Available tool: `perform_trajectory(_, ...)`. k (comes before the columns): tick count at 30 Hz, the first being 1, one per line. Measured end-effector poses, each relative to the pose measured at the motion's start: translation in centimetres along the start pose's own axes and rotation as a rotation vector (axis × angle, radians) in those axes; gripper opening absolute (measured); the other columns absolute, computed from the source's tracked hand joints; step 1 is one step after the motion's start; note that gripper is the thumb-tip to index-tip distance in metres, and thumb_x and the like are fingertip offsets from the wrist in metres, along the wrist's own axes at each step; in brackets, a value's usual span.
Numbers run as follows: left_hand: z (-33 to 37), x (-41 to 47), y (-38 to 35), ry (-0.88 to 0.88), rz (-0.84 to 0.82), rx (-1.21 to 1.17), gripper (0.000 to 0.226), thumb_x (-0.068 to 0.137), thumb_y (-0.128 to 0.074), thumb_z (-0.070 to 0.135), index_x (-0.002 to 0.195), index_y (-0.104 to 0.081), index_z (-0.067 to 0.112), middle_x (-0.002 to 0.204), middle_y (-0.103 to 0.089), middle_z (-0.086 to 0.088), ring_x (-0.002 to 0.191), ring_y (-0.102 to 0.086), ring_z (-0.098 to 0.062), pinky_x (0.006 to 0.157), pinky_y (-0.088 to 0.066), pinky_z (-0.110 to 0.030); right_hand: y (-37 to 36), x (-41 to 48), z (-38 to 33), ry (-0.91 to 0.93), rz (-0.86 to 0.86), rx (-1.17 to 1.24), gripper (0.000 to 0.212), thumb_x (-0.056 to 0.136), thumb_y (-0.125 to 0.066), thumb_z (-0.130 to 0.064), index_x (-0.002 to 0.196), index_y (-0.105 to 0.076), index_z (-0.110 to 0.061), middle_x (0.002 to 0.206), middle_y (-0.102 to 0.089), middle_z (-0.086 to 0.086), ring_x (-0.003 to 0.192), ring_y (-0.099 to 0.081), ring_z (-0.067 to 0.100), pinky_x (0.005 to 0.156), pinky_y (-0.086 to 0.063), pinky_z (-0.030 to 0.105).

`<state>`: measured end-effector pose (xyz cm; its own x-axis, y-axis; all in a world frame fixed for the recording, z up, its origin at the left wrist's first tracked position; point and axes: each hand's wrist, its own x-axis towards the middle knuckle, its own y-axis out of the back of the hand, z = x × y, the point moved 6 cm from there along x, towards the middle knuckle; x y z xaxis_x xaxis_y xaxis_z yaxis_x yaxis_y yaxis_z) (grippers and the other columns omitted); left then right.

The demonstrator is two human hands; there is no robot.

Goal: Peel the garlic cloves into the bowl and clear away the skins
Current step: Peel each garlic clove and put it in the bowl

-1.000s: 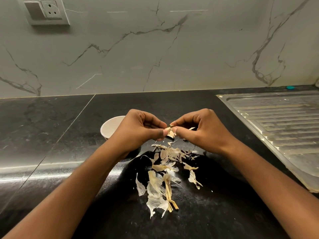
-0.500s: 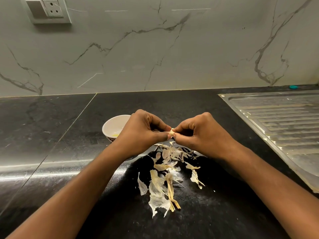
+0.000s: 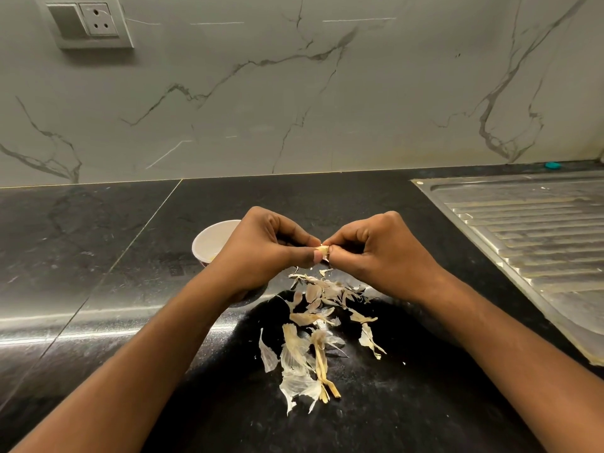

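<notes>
Now, hands: left hand [image 3: 261, 253] and right hand [image 3: 376, 253] are pinching one garlic clove [image 3: 324, 249] above the counter's [image 3: 392, 403] middle;
step: seemingly peeling it bare;
next: probably needing release over the bowl [image 3: 204, 231].

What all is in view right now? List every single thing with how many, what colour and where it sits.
garlic clove: one, pale yellow, held above the counter between both hands
garlic skins: many loose pieces, papery white and tan, scattered on the counter below the hands
bowl: one, white, on the counter behind the left hand, partly hidden
counter: one, glossy black stone, across the lower frame
drainboard: one, ribbed steel, set in the counter at right
switch and socket plate: one, grey-white, wall upper left
wall: pale grey marble with dark veins, behind the counter
small cap-like item: one, teal, back edge far right
left hand: grip pinching the clove
right hand: grip pinching the clove
</notes>
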<state>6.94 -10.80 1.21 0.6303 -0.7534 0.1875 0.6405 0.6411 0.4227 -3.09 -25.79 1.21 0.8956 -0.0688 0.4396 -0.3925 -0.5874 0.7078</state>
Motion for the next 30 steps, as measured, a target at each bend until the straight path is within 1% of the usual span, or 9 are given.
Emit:
perform_trajectory(3, -0.4, 0.1, 0.2, 0.03, 0.009, -0.115, 0.02, 0.08, -0.086, 0.005, 0.1, -0.081, 0.002, 0.091, -0.081, -0.015, 0.087, -0.078, -0.031, 0.087, -0.064, -0.039, 0.6, 0.0, 0.0, -0.004, 0.077, 0.033, 0.004, 0.09, -0.081, -0.02, 0.09, -0.085, -0.019, 0.066, -0.072, -0.007, 0.053, -0.064, 0.019, 0.048, -0.053, 0.037)
perform_trajectory(7, -0.5, 0.1, 0.4, 0.048, 0.024, -0.204, 0.022, 0.081, -0.085, 0.004, 0.102, -0.08, -0.001, 0.094, -0.08, -0.018, 0.09, -0.078, -0.032, 0.084, -0.064, -0.033, 1.2, 0.1, 0.4, -0.08, 0.104, 0.186, 0.006, 0.09, -0.081, -0.016, 0.094, -0.085, -0.016, 0.074, -0.078, -0.004, 0.066, -0.075, 0.021, 0.063, -0.064, 0.047)
perform_trajectory(9, -0.6, 0.1, 0.6, 0.058, 0.045, -0.218, 0.022, 0.08, -0.085, 0.004, 0.101, -0.08, -0.001, 0.093, -0.08, -0.017, 0.092, -0.078, -0.033, 0.085, -0.064, -0.035, 1.1, 0.1, 0.7, -0.137, 0.087, 0.292, 0.009, 0.09, -0.079, -0.01, 0.096, -0.085, -0.013, 0.08, -0.081, 0.0, 0.073, -0.079, 0.022, 0.069, -0.067, 0.042)
perform_trajectory(11, -0.6, 0.2, 0.8, 0.063, 0.064, -0.205, 0.022, 0.079, -0.086, 0.006, 0.1, -0.081, 0.001, 0.093, -0.081, -0.016, 0.091, -0.079, -0.032, 0.087, -0.064, -0.036, 0.7, 0.1, 0.9, -0.191, 0.048, 0.387, 0.014, 0.091, -0.076, -0.001, 0.099, -0.084, -0.009, 0.084, -0.082, 0.004, 0.078, -0.08, 0.023, 0.073, -0.067, 0.034)
perform_trajectory(13, -0.6, 0.1, 0.8, 0.065, 0.073, -0.196, 0.022, 0.079, -0.086, 0.006, 0.1, -0.081, 0.002, 0.093, -0.081, -0.014, 0.09, -0.079, -0.029, 0.087, -0.064, -0.035, 0.4, 0.1, 1.0, -0.233, 0.012, 0.462, 0.014, 0.092, -0.075, 0.001, 0.102, -0.083, -0.006, 0.087, -0.082, 0.008, 0.081, -0.081, 0.025, 0.075, -0.066, 0.03)
perform_trajectory(16, -0.4, 0.0, 0.8, 0.056, 0.076, -0.182, 0.023, 0.078, -0.087, 0.008, 0.1, -0.081, 0.003, 0.093, -0.081, -0.013, 0.091, -0.079, -0.028, 0.086, -0.064, -0.034, 0.1, 0.0, 0.9, -0.27, -0.008, 0.516, 0.011, 0.092, -0.079, -0.006, 0.103, -0.082, -0.005, 0.088, -0.082, 0.009, 0.083, -0.081, 0.025, 0.074, -0.066, 0.03)
perform_trajectory(19, -0.3, 0.0, 0.7, 0.059, 0.075, -0.18, 0.021, 0.078, -0.087, 0.008, 0.098, -0.082, 0.004, 0.092, -0.081, -0.014, 0.091, -0.078, -0.03, 0.087, -0.064, -0.037, -0.1, -0.1, 0.8, -0.292, -0.02, 0.558, 0.011, 0.092, -0.078, -0.005, 0.103, -0.081, -0.003, 0.089, -0.082, 0.012, 0.083, -0.081, 0.027, 0.073, -0.066, 0.029)
perform_trajectory(25, -0.5, -0.1, 0.5, 0.073, 0.064, -0.201, 0.02, 0.079, -0.086, 0.006, 0.099, -0.081, 0.003, 0.092, -0.081, -0.015, 0.091, -0.078, -0.032, 0.088, -0.063, -0.04, 0.3, -0.2, 0.3, -0.281, -0.009, 0.579, 0.006, 0.091, -0.078, -0.008, 0.095, -0.082, -0.008, 0.085, -0.081, 0.013, 0.079, -0.08, 0.028, 0.069, -0.066, 0.029)
perform_trajectory(30, -0.5, -0.1, 0.2, 0.11, 0.048, -0.317, 0.031, 0.07, -0.086, 0.011, 0.099, -0.08, 0.0, 0.096, -0.08, -0.02, 0.092, -0.078, -0.034, 0.088, -0.064, -0.038, 0.4, -0.1, 0.4, -0.285, 0.017, 0.589, 0.005, 0.092, -0.078, -0.005, 0.095, -0.081, -0.004, 0.083, -0.081, 0.013, 0.075, -0.08, 0.028, 0.065, -0.065, 0.027)
